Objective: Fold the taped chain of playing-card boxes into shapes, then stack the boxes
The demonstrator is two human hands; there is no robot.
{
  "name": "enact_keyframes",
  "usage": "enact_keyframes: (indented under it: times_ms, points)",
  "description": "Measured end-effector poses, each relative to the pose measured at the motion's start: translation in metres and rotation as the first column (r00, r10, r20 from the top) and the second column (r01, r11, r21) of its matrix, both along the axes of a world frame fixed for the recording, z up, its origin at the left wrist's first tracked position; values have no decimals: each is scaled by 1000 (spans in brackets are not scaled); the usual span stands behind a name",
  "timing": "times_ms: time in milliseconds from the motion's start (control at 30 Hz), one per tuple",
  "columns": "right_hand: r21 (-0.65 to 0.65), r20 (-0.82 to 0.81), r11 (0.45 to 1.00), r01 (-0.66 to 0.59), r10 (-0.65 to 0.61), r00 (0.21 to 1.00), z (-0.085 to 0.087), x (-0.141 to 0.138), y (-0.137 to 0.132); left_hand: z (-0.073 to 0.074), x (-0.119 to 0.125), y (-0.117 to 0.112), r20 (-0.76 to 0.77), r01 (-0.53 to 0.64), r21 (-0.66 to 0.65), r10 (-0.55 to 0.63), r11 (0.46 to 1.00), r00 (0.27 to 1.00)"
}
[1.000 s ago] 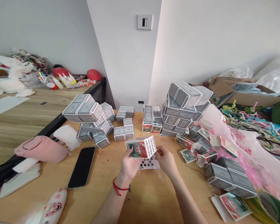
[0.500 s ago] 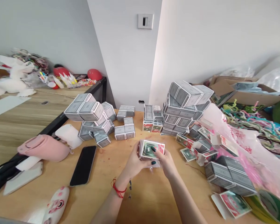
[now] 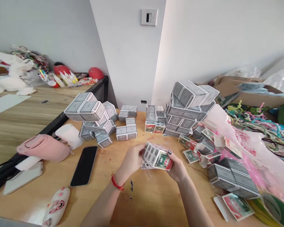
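Note:
Between my hands, above the middle of the table, is a pack of card boxes (image 3: 153,155), with a green and red face to the right and a white printed side tilted up to the left. My left hand (image 3: 133,159) is closed around its left end, the fingertips partly hidden behind it. At the right end, my right hand (image 3: 177,165) grips it with the thumb on the top edge. What looks like clear wrap hangs beneath the pack. Beyond it stand upright card boxes (image 3: 150,127) with grey boxes on top.
Grey patterned card packs are piled at left (image 3: 91,108) and stacked high at right (image 3: 183,108). Opened card boxes (image 3: 209,157) and a pink plastic bag (image 3: 248,148) lie to the right, near a tape roll (image 3: 272,208). A black phone (image 3: 84,166) and pink cup (image 3: 44,147) lie left.
The pack has been turned in my hands, so its printed white side now faces up and left. My right hand has moved slightly right and down.

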State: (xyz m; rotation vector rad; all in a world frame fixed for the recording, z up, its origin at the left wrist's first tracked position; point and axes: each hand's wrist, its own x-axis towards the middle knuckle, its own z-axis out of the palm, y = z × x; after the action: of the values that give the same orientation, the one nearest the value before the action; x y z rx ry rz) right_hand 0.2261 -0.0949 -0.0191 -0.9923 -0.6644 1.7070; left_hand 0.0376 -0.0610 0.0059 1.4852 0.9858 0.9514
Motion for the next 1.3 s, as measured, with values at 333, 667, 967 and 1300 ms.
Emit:
enact_keyframes:
  times_ms: [333,667,967,1300]
  points:
    - [35,-67,993,-109,111,992,6,19,3,42,-14,13,-357,237,181,-161,955,920]
    - [67,201,996,-66,51,978,24,42,19,60,-43,42,-484,196,459,59,867,873]
    - [218,974,857,-466,-218,54,42,17,63,21,-73,28,-481,-74,401,278,913,832]
    - [-31,986,792,-610,-75,-147,11,-2,88,1,-65,-1,-273,-278,149,310,949,911]
